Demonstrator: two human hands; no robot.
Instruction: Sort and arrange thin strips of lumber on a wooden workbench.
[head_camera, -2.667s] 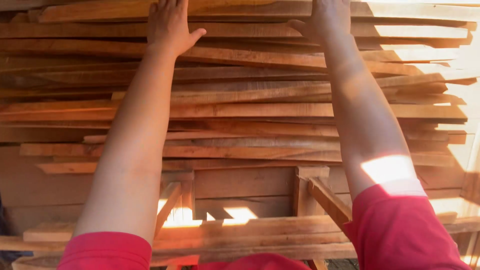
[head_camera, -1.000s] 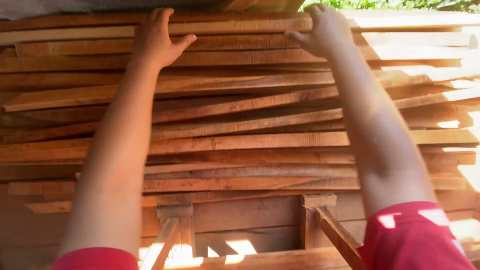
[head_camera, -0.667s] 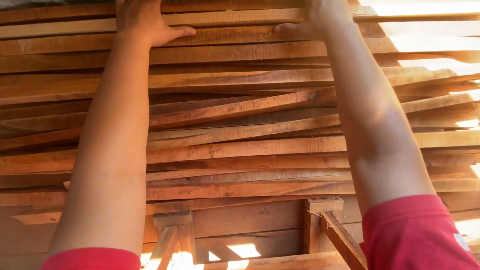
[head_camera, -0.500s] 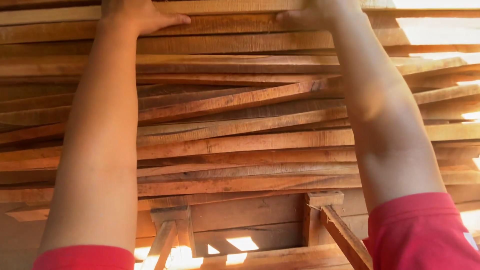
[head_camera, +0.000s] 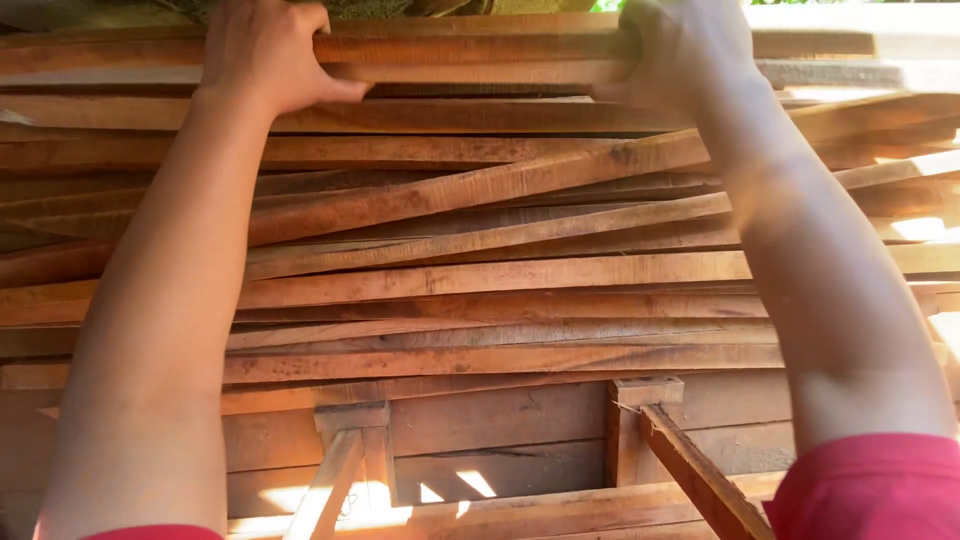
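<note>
A tall stack of rough reddish-brown wooden planks (head_camera: 480, 280) fills the head view. My left hand (head_camera: 265, 55) reaches up to the top left of the stack, fingers curled over the edge of the top plank (head_camera: 480, 48) and thumb under it. At the top right my right hand (head_camera: 685, 50) grips the same plank, a little blurred. Both arms stretch forward, with red sleeves at the bottom corners.
Under the stack stands a wooden frame with two upright posts (head_camera: 350, 440) and a slanted brace (head_camera: 695, 480). Sunlight falls on the plank ends at the right (head_camera: 900, 60) and through gaps below. Green foliage shows above the stack.
Both hands have gone from lying flat on the upper planks to curling around the top plank. The view has shifted slightly as the camera moved.
</note>
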